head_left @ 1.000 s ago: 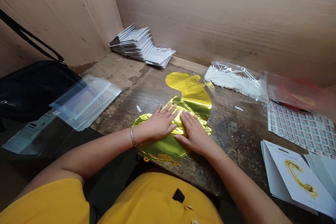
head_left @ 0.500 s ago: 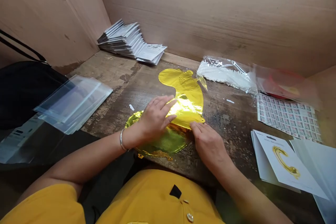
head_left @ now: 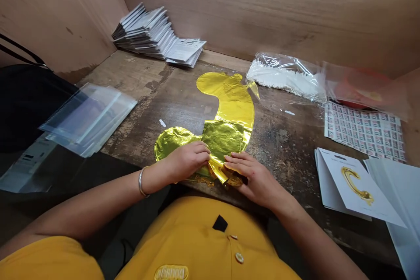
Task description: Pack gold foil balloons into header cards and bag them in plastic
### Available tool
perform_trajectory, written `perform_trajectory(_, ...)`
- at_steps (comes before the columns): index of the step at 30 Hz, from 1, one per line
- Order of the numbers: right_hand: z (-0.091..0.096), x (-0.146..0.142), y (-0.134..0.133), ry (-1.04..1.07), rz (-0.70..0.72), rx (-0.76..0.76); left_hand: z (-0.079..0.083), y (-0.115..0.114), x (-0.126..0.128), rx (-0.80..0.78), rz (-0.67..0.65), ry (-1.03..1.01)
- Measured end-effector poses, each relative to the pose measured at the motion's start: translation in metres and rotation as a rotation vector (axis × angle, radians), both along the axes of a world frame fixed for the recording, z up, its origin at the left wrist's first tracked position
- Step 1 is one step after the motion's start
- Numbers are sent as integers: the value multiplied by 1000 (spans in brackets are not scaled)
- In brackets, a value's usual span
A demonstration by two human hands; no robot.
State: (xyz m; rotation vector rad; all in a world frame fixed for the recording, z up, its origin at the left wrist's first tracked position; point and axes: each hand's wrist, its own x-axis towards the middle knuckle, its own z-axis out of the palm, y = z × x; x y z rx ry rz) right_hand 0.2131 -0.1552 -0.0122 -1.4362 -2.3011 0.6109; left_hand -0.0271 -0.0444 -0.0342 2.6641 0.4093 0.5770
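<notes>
Gold foil balloon (head_left: pixel 229 105) lies flat and creased on the worn wooden table (head_left: pixel 183 100), its near end folded over at the table's front edge; what shape it makes cannot be told. A black bag (head_left: pixel 26 105) at far left is cut off by the frame. Clear plastic sleeves (head_left: pixel 88 118) lie beside it, and a slumped stack of cards (head_left: pixel 151 35) fills the back corner, its print too small to read. To the right sit a clear bag of white pieces (head_left: pixel 285 78), a blurred red thing in plastic (head_left: pixel 364 87), a sheet of small printed labels (head_left: pixel 364 130) and white cards showing a gold C (head_left: pixel 354 183). The left hand (head_left: pixel 187 161), fingers curled, grips the folded foil; the right hand (head_left: pixel 256 177), fingers nearly straight, presses on the fold. A bracelet (head_left: pixel 141 181) circles the left wrist.
</notes>
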Motion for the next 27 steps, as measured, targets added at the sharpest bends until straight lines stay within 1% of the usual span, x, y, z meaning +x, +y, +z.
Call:
perform_trajectory(2, 0, 3, -1, 16, 19, -36, -1, -2, -4, -28, 19, -19)
perform_trajectory(4, -1, 3, -1, 54, 8, -50, -2, -4, -6, -63, 48, -47)
perform_trajectory(5, -2, 2, 0, 83, -23, -45, -2, -6, -6, -93, 72, -63)
perform_trajectory(7, -5, 0, 2, 134, -130, -6, 0, -8, -6, -163, 139, -85)
perform_trajectory(10, -9, -5, 10, 130, -294, 79, 6, -10, -2, -250, 264, -74)
perform_trajectory(14, -11, -11, 25, 30, -438, 78, 12, -10, 5, -245, 416, -6)
perform_trajectory(17, -14, -14, 33, -68, -485, 80, 11, -8, 9, -217, 501, 22)
perform_trajectory(19, -16, -14, 36, -128, -512, 107, 10, -6, 11, -186, 510, 31)
perform_trajectory(22, -19, -16, 38, -178, -556, 145, 7, -2, 11, -155, 460, 37)
perform_trajectory(27, -16, -20, 39, -257, -577, 148, 5, 2, 11, -187, 390, 48)
